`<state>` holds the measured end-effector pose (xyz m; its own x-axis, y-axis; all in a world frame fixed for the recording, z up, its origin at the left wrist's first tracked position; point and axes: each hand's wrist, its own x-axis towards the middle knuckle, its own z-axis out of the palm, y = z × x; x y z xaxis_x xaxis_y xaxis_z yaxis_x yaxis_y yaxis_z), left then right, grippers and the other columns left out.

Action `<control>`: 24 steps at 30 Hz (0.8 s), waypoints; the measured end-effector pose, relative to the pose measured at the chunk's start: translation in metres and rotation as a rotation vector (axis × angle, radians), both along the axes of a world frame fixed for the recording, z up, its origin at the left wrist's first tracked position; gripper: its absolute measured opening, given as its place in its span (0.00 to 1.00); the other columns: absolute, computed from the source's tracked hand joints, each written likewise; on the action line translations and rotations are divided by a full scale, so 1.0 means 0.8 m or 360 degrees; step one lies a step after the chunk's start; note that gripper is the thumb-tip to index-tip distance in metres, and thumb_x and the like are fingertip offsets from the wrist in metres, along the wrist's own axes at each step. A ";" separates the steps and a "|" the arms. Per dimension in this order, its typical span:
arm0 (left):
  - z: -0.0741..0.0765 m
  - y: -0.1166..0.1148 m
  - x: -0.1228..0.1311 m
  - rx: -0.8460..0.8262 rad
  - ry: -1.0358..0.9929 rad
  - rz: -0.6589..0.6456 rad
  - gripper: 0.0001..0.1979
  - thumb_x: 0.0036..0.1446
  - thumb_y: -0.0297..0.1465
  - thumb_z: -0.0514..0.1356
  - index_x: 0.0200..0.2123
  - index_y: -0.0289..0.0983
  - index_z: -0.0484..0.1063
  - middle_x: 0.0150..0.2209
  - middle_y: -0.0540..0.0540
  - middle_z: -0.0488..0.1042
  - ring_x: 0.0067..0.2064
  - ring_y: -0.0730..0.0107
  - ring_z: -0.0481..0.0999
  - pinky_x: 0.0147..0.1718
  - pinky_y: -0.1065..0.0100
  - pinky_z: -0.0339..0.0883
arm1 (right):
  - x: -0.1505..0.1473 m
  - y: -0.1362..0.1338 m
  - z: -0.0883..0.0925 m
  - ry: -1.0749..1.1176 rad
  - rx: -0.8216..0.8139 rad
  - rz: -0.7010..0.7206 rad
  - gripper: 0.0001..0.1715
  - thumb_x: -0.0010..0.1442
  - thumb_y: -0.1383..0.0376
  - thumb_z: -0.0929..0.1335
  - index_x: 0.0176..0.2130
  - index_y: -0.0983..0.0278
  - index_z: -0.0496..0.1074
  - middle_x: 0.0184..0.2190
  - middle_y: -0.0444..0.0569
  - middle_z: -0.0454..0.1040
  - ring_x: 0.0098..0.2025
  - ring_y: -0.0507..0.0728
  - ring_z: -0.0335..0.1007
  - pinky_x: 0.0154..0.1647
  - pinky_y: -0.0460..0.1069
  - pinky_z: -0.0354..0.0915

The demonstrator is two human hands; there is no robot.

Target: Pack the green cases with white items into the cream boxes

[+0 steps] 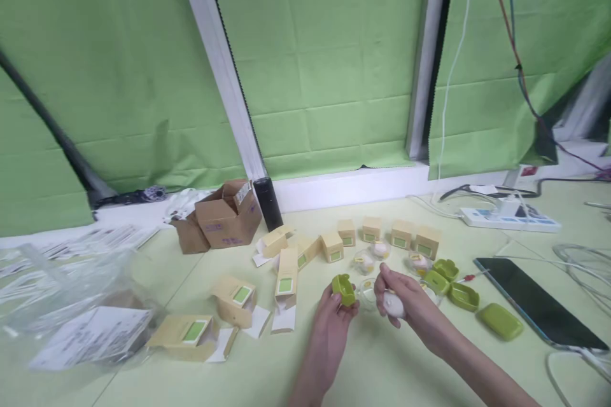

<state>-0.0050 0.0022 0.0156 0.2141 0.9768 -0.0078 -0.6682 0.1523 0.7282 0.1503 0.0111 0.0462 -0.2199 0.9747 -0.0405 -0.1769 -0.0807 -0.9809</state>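
Observation:
My left hand (334,318) holds a small green case (344,289), its hollow side facing up. To its right, my right hand (398,296) is closed around a white rounded object (393,304). A clear round container (366,292) sits on the table between the hands. Behind them stand more clear containers with pink and white contents (363,262). Right of my right hand lie several green case parts, among them an open one (464,297) and a closed-looking one (500,321).
Small yellow boxes, some opened (236,299), spread left and behind. A brown carton (229,216) and black cylinder (268,203) stand at the back. Plastic bags (95,324) lie left. A dark tablet (539,302), white cables and a power strip (510,219) are right.

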 end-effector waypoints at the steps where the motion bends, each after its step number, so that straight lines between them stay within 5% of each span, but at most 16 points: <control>1: -0.002 0.004 -0.005 -0.0041 -0.0034 -0.0018 0.12 0.52 0.32 0.59 0.42 0.36 0.70 0.42 0.43 0.71 0.41 0.68 0.70 0.47 0.63 0.60 | -0.002 0.008 -0.002 0.0057 -0.0080 -0.0015 0.26 0.55 0.44 0.62 0.23 0.62 0.58 0.16 0.40 0.64 0.17 0.49 0.60 0.14 0.42 0.54; 7: -0.028 0.004 -0.006 -0.0141 0.0014 -0.0017 0.13 0.46 0.35 0.63 0.36 0.35 0.72 0.35 0.45 0.72 0.33 0.68 0.70 0.38 0.64 0.61 | 0.000 0.018 -0.031 0.0086 -0.0368 -0.0098 0.19 0.50 0.48 0.66 0.28 0.60 0.61 0.20 0.39 0.68 0.18 0.52 0.66 0.12 0.43 0.53; 11: -0.027 -0.005 -0.003 -0.0056 0.0110 -0.0035 0.14 0.47 0.32 0.63 0.39 0.35 0.73 0.37 0.44 0.73 0.38 0.66 0.70 0.43 0.63 0.59 | 0.002 0.013 -0.031 -0.0094 -0.0122 -0.0222 0.18 0.48 0.52 0.70 0.35 0.61 0.69 0.16 0.39 0.68 0.19 0.51 0.64 0.16 0.44 0.57; 15: -0.017 -0.005 -0.002 -0.0068 0.0143 -0.0034 0.13 0.52 0.36 0.60 0.39 0.34 0.74 0.40 0.42 0.74 0.42 0.63 0.70 0.46 0.60 0.59 | 0.001 0.011 -0.028 -0.0187 0.0013 -0.0157 0.25 0.50 0.51 0.69 0.44 0.62 0.69 0.23 0.43 0.73 0.21 0.51 0.65 0.14 0.43 0.55; 19: -0.013 -0.008 0.000 -0.0129 0.0238 0.0015 0.14 0.52 0.36 0.61 0.40 0.34 0.74 0.42 0.40 0.75 0.44 0.60 0.71 0.49 0.57 0.59 | -0.003 0.012 -0.037 -0.0353 0.0087 -0.0161 0.18 0.51 0.52 0.69 0.34 0.63 0.70 0.26 0.45 0.74 0.20 0.50 0.65 0.14 0.43 0.54; 24: -0.017 -0.010 0.007 -0.0103 0.0364 -0.0036 0.17 0.52 0.36 0.61 0.44 0.35 0.74 0.47 0.39 0.74 0.50 0.56 0.70 0.53 0.54 0.57 | -0.009 0.008 -0.042 -0.0537 0.0371 -0.0316 0.09 0.51 0.58 0.70 0.28 0.61 0.73 0.29 0.46 0.74 0.30 0.55 0.69 0.31 0.48 0.64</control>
<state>0.0010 -0.0056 0.0022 0.2213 0.9677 -0.1211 -0.4827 0.2166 0.8486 0.1430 0.0178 0.0126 -0.0396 0.9883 0.1476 0.1661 0.1522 -0.9743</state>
